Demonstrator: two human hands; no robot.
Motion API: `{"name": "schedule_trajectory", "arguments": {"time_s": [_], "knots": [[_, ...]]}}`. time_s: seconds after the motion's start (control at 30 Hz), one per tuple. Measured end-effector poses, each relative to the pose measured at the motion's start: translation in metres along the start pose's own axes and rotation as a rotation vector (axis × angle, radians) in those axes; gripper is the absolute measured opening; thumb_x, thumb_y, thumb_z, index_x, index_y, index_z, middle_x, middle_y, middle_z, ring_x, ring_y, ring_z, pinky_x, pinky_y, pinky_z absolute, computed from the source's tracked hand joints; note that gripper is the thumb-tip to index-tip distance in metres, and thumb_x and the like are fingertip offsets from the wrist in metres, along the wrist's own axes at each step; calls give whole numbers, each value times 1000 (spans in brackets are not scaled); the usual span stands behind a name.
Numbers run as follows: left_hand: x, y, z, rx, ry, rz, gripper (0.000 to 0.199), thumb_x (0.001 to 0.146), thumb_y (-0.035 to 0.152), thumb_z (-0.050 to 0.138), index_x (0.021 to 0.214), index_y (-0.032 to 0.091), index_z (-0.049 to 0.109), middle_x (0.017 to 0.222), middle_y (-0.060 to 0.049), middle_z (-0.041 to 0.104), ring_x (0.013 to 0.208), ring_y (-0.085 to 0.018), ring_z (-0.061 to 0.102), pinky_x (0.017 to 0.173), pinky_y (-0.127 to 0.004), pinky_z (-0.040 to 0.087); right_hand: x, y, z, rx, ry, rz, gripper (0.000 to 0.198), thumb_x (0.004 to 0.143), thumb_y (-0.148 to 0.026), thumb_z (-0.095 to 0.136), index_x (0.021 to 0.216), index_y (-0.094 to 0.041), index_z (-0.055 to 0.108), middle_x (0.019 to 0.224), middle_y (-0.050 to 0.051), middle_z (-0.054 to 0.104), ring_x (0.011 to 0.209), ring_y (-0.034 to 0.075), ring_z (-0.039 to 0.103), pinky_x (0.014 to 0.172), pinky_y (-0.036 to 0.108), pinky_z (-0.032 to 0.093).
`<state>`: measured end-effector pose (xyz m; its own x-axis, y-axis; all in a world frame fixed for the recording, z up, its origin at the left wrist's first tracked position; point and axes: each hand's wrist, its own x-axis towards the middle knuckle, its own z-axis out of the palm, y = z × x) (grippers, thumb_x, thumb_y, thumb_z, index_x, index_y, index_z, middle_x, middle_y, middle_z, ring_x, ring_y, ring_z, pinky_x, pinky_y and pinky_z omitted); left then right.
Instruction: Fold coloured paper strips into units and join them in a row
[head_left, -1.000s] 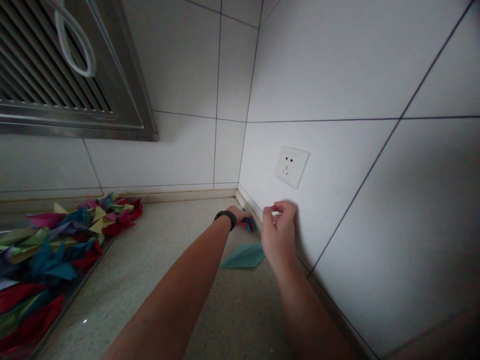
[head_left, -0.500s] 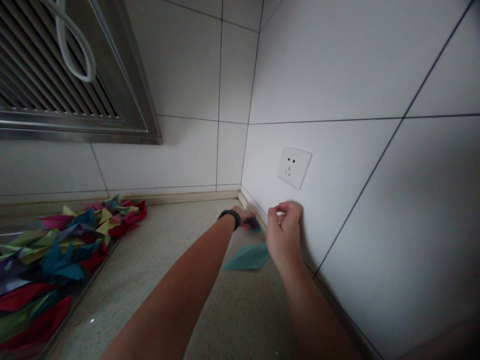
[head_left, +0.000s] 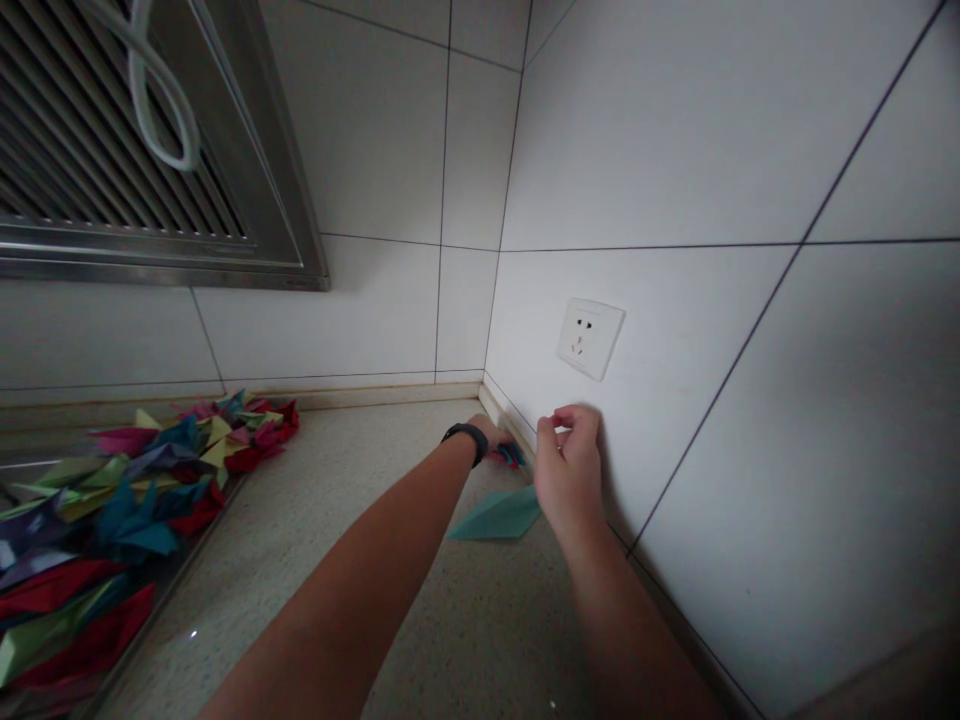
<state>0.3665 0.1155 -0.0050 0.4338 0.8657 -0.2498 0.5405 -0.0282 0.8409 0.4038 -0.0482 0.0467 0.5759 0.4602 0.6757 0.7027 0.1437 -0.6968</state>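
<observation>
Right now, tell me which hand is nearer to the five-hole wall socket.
Right. The right hand is just below the five-hole wall socket; the left hand is farther off, below and left of it in the view, down at the countertop.

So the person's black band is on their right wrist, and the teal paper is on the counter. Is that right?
Not quite: the black band is on the left wrist, just behind the left hand, not on the right one. The head view shows it. The teal paper is on the counter, as you said.
</observation>
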Motion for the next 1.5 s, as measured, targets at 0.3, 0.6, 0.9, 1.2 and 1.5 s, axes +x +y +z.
{"name": "schedule_trajectory", "arguments": {"time_s": [0.3,0.6,0.9,1.2,1.5], "knots": [[7,-6,0,-35,-44,37,24,68,23,76,85,7,67,87,-14,73,62,-22,69,48,-25,56,0,-3,-2,-13,-10,50,23,86,-40,47,98,-19,47,82,5,59,62,18,52,60,29,36],[8,-16,-6,-30,-8,21,32,74,34,71,91,8,66,89,-13,73,63,-19,69,47,-22,56,0,-3,-2,-16,1,59,22,85,-38,48,96,-19,50,81,5,61,64,18,53,62,29,36],[6,-20,-10,-39,-32,29,26,76,33,65,82,7,67,85,-14,73,62,-20,69,46,-21,55,-1,-4,-3,-41,-22,51,20,87,-37,48,96,-19,50,78,4,61,63,18,54,61,28,36],[10,-27,-13,34,-18,40,33,76,37,63,89,7,66,87,-14,73,60,-18,69,47,-22,55,0,-2,-2,-98,-59,41,25,86,-38,46,98,-17,53,78,5,62,61,18,54,59,28,36],[4,-30,-8,214,46,98,36,70,41,68,84,8,70,76,-13,73,60,-19,68,49,-22,51,2,25,9,-350,-451,6,16,81,-20,47,87,-17,61,79,7,68,70,19,60,64,28,39]]}}
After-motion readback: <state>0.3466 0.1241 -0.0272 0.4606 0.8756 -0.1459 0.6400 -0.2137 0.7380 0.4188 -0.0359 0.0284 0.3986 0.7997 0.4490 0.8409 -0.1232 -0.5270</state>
